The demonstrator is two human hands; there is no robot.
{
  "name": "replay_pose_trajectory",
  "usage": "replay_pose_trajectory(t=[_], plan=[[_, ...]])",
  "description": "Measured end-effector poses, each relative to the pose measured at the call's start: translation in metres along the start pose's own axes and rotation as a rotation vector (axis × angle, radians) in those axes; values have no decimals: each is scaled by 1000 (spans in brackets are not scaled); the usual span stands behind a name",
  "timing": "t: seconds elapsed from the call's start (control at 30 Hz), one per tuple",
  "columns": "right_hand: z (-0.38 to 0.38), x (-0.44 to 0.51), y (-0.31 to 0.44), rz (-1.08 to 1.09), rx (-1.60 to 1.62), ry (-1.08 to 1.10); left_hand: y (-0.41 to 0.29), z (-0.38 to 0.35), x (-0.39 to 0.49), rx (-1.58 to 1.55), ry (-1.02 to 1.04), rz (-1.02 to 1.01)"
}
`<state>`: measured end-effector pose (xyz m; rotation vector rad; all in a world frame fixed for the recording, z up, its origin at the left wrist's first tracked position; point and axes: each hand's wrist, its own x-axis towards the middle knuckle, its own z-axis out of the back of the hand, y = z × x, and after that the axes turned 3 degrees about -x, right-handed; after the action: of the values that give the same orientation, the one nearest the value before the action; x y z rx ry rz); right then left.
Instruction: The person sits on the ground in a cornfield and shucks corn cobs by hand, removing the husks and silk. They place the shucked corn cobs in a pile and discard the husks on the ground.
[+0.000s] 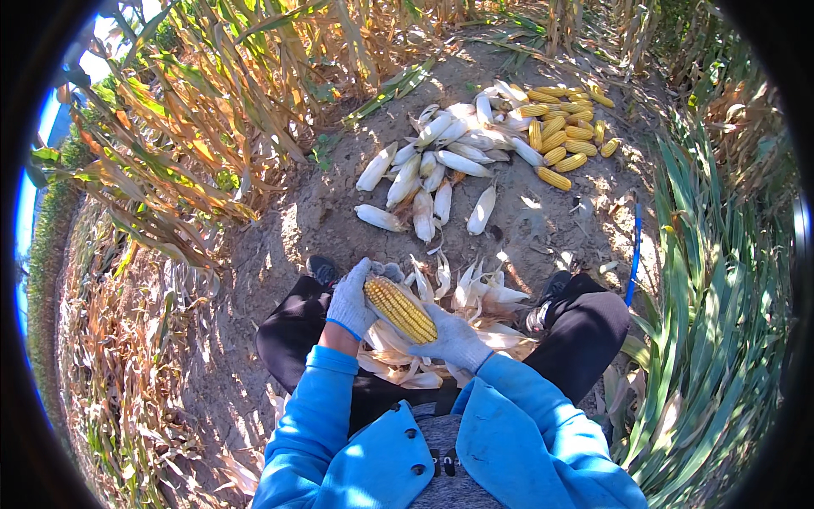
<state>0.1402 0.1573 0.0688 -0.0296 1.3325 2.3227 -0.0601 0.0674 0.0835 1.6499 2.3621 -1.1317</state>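
Note:
Between my two gloved hands lies a yellow ear of corn (pixel 400 310), its kernels bare on the upper side. My left hand (pixel 353 301), in a pale knit glove with a blue cuff edge, grips its upper left end. Around the lower right end is my right hand (pixel 455 340), in a matching glove. Some pale husk shows along the underside of the ear; how much still clings there is hidden by the hands. Loose peeled husks (pixel 486 292) lie on the ground between my legs, below and behind the ear.
Ahead on the bare soil (pixel 305 216) is a heap of corn ears in husk (pixel 439 153). Several husked yellow ears (pixel 563 130) lie at its right. Dry corn stalks (pixel 210 108) stand at the left; cut green stalks (pixel 706 305) and a blue tube (pixel 634 254) lie at the right.

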Motion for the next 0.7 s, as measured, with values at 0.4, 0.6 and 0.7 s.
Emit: replay_pose_trajectory(t=[0.4, 0.6, 0.7], plan=[[-7, 3, -15, 80, 896, -139, 65, 48, -5, 1127, -376, -438], [-9, 7, -37, -386, 1555, -51, 42, -34, -49, 1021, -76, -151], [-5, 9, -37, -295, 1717, 44, 43, -40, -59, 918, 123, -5]])
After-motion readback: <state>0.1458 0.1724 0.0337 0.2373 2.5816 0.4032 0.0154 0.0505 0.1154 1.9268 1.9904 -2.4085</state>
